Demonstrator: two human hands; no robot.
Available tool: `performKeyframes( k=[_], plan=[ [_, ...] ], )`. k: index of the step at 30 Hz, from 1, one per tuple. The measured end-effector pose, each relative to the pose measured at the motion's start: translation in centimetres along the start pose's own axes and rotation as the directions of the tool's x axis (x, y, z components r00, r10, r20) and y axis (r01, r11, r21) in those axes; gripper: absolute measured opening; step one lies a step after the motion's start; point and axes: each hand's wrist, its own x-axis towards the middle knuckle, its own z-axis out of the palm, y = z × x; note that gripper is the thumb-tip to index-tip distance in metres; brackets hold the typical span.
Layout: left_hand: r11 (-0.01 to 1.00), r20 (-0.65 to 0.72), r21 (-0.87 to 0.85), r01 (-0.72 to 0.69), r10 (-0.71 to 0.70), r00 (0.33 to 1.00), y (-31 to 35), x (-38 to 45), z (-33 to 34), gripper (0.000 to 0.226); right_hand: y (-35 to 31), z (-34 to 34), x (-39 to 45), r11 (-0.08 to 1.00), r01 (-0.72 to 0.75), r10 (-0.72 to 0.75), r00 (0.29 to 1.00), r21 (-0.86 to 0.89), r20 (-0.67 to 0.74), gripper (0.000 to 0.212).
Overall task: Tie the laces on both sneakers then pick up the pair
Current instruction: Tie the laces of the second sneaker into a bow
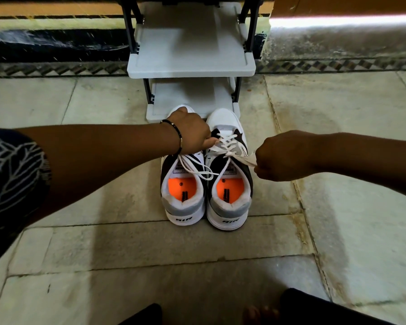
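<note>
Two white, black and grey sneakers with orange insoles stand side by side on the floor, heels toward me. My left hand (189,133) lies over the left sneaker (182,184), its fingers pinching a white lace end of the right sneaker (230,184). To the right of that shoe, my right hand (282,158) is closed on the other lace end (245,158) and holds it taut. A crossing of the laces (229,153) sits over the right sneaker's tongue. The left sneaker's laces (197,168) hang loose over its opening.
A white and dark-framed shoe rack (190,64) stands just beyond the sneakers' toes, its lowest shelf (185,99) touching them. Pale stone floor tiles (103,242) surround the shoes. A patterned border strip (56,69) runs along the wall. My knees and toes (263,313) show at the bottom.
</note>
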Motion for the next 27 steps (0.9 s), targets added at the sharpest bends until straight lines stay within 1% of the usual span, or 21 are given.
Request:
performKeyframes(
  k=[4,6,8,10,12,13,14,16,17,19,20,21,22,23,24,25,26,27],
  plan=[
    [0.999,0.041,0.052,0.012,-0.014,0.999,-0.1,0.4,0.0,0.053,-0.2,0.4,-0.1,0.999,0.002,-0.001,1.0,0.044,-0.01,0.044],
    [1.0,0.06,0.008,0.03,-0.031,0.998,-0.2,0.5,0.3,0.05,-0.3,0.9,-0.2,0.997,-0.024,0.025,0.999,0.071,-0.019,0.046],
    [0.986,0.065,-0.144,0.085,-0.077,0.995,-0.4,0.1,0.6,0.044,-0.3,1.6,-0.1,0.994,-0.054,0.056,0.998,0.092,-0.014,0.048],
    [0.919,0.006,-0.369,0.14,-0.148,0.989,-0.9,-0.7,1.2,0.044,0.0,2.0,0.2,0.98,-0.101,0.104,0.995,0.169,-0.009,0.056],
    [0.794,-0.077,-0.591,0.144,-0.233,0.969,-1.3,-2.0,1.8,0.057,0.6,2.3,0.7,0.926,-0.146,0.16,0.987,0.349,-0.011,0.066],
    [0.734,-0.091,-0.664,0.139,-0.264,0.96,-1.5,-2.9,2.1,0.067,0.9,2.5,1.0,0.877,-0.163,0.183,0.983,0.453,0.0,0.069],
    [0.698,-0.083,-0.7,0.151,-0.29,0.953,-1.6,-3.9,2.4,0.078,1.1,2.6,1.2,0.818,-0.176,0.197,0.98,0.547,0.02,0.069],
    [0.685,-0.039,-0.689,0.236,-0.36,0.932,-1.8,-6.2,3.1,0.108,1.0,3.0,1.5,0.698,-0.186,0.189,0.979,0.691,0.073,0.064],
    [0.684,-0.016,-0.671,0.286,-0.399,0.917,-1.8,-7.3,3.5,0.122,0.7,3.4,1.8,0.662,-0.172,0.166,0.983,0.73,0.081,0.062],
    [0.645,0.038,-0.68,0.349,-0.445,0.895,-1.1,-9.0,3.8,0.136,-0.2,4.5,2.5,0.59,-0.147,0.147,0.986,0.794,0.074,0.056],
    [0.595,0.072,-0.723,0.352,-0.441,0.894,-0.4,-9.5,4.3,0.134,-0.9,4.9,2.8,0.527,-0.139,0.169,0.984,0.838,0.058,0.053],
    [0.511,0.1,-0.791,0.335,-0.433,0.896,0.5,-9.8,4.5,0.123,-1.7,5.2,3.2,0.441,-0.128,0.217,0.976,0.888,0.033,0.052],
    [0.38,0.128,-0.873,0.305,-0.424,0.897,1.4,-9.8,5.0,0.109,-2.4,5.7,3.7,0.336,-0.103,0.275,0.961,0.936,0.007,0.052],
    [0.23,0.147,-0.936,0.265,-0.428,0.892,2.6,-9.7,5.3,0.102,-3.3,6.3,3.7,0.234,-0.056,0.334,0.942,0.971,-0.026,0.051],
    [0.074,0.165,-0.972,0.222,-0.456,0.875,3.7,-9.6,5.6,0.098,-4.2,7.0,3.5,0.155,0.008,0.384,0.921,0.988,-0.068,0.048],
    [-0.05,0.188,-0.981,0.189,-0.506,0.842,4.4,-9.3,6.2,0.09,-4.7,7.4,3.7,0.106,0.063,0.426,0.899,0.992,-0.103,0.046],
    [-0.128,0.201,-0.979,0.156,-0.559,0.805,4.7,-9.0,6.7,0.081,-5.0,7.7,4.0,0.066,0.106,0.46,0.879,0.992,-0.124,0.043],
    [-0.183,0.221,-0.973,0.138,-0.596,0.772,4.8,-8.8,7.1,0.073,-5.3,7.8,4.3,0.029,0.15,0.489,0.86,0.988,-0.145,0.045]
  ],
)
